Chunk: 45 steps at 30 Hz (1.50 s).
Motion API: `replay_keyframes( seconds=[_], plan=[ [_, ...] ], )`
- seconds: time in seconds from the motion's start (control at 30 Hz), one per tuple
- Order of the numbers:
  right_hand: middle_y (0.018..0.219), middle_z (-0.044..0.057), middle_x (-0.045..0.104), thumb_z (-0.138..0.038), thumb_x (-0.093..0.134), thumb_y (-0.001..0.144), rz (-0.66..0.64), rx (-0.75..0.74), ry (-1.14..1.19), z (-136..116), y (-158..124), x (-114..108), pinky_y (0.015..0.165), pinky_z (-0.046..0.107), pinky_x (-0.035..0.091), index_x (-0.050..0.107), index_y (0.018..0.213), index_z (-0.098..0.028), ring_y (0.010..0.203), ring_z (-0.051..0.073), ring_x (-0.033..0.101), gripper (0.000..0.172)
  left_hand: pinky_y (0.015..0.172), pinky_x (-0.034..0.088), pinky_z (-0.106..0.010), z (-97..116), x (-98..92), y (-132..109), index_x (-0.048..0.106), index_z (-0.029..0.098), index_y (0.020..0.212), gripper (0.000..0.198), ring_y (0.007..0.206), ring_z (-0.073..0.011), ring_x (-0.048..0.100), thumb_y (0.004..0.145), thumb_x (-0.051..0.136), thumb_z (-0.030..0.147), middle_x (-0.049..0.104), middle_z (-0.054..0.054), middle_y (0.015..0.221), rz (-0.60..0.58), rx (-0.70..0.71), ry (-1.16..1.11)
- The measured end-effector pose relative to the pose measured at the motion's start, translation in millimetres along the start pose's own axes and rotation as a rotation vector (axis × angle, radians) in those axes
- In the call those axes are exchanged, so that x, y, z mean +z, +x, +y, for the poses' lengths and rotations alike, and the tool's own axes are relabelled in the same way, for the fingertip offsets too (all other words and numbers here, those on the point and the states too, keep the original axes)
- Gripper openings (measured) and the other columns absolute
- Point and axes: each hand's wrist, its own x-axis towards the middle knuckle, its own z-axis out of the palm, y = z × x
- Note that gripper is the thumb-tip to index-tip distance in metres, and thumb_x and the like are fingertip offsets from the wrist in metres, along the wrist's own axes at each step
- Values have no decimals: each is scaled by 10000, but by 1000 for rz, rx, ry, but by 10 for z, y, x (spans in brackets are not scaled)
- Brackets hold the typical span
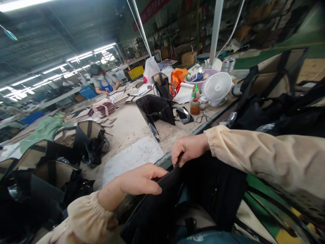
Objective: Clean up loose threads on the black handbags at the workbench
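Observation:
A black handbag (157,206), its upper part spread apart, is at the front edge of the table over my lap. My right hand (189,149) pinches the top corner of its black panel between thumb and bent fingers. Farther down the same edge, my left hand (138,179) grips the panel, thumb on the near side and the other fingers partly hidden behind it. A small metal fitting shows on the bag's right part. Beyond my hands, another black bag (158,110) stands unfolded on the worktable (124,127), near a white sheet (132,157).
Several part-made black bags (53,173) crowd the left, and more (274,91) pile up at right. A white fan (217,87), a glue bottle (195,106) and scissors (203,117) stand or lie at the back right. A co-worker (105,83) sits across the table behind stacked pieces.

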Motion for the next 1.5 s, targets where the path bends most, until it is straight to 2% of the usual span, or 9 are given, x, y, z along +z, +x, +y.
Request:
replay_keyframes(
  seconds=[0.1, 0.23, 0.4, 0.67, 0.87, 0.97, 1.1, 1.3, 1.5],
  plan=[
    [828, 10, 696, -221, 678, 694, -54, 25, 87, 11, -10, -40, 738, 194, 455, 699, 940, -127, 776, 125, 621, 264, 569, 371, -196, -86, -26, 34, 633, 114, 867, 278, 605, -100, 458, 613, 596, 219, 563, 15, 685, -19, -2, -127],
    [871, 32, 693, -254, 704, 683, 51, 35, 56, 42, -38, -44, 749, 202, 457, 671, 1019, -112, 799, 135, 620, 366, 552, 395, -185, -210, -58, 19, 657, 109, 930, 344, 589, -103, 509, 610, 627, 231, 629, -10, 721, 31, -2, -258],
    [828, 17, 691, -296, 689, 701, 62, 33, 60, 118, -46, -35, 735, 200, 448, 699, 926, -125, 786, 134, 616, 283, 544, 420, -181, -288, -79, -5, 675, 112, 985, 394, 580, -113, 562, 601, 641, 199, 678, -32, 755, 63, -4, -369],
    [794, -3, 681, -289, 705, 670, -32, 64, 151, 119, -3, -83, 685, 191, 438, 701, 884, -127, 767, 129, 606, 268, 592, 459, -207, -350, -117, 31, 664, 122, 1049, 445, 632, -142, 610, 607, 647, 168, 709, -50, 820, 116, -11, -401],
    [857, -24, 692, -275, 695, 678, 31, 55, 6, 197, -42, -96, 728, 179, 423, 684, 984, -155, 800, 123, 608, 329, 587, 460, -214, -450, -140, 1, 668, 119, 1033, 439, 647, -161, 624, 598, 646, 173, 705, -51, 776, 157, 27, -438],
    [871, -6, 699, -308, 693, 683, 104, 82, -24, 287, -104, -129, 737, 187, 426, 686, 981, -145, 810, 137, 612, 340, 589, 463, -220, -518, -153, -22, 666, 116, 1034, 448, 664, -172, 630, 590, 643, 172, 706, -57, 795, 163, 37, -454],
    [855, 8, 704, -320, 659, 717, 168, 134, -17, 331, -169, -162, 748, 197, 429, 697, 959, -132, 805, 141, 612, 309, 591, 466, -227, -565, -164, -37, 664, 109, 1034, 451, 676, -184, 634, 589, 636, 176, 705, -59, 781, 175, 44, -459],
    [793, 22, 711, -355, 652, 712, 152, 162, 88, 335, -170, -156, 710, 220, 456, 718, 902, -113, 744, 149, 617, 314, 573, 462, -207, -527, -143, -42, 674, 93, 1012, 444, 656, -171, 635, 573, 638, 153, 708, -67, 765, 185, 39, -477],
    [915, 47, 709, -374, 675, 687, 167, 191, 144, 427, -165, -162, 809, 251, 459, 700, 993, -124, 856, 184, 629, 396, 559, 462, -200, -539, -136, -34, 682, 86, 987, 434, 626, -160, 627, 559, 629, 142, 709, -70, 747, 210, 73, -482]
  ],
)
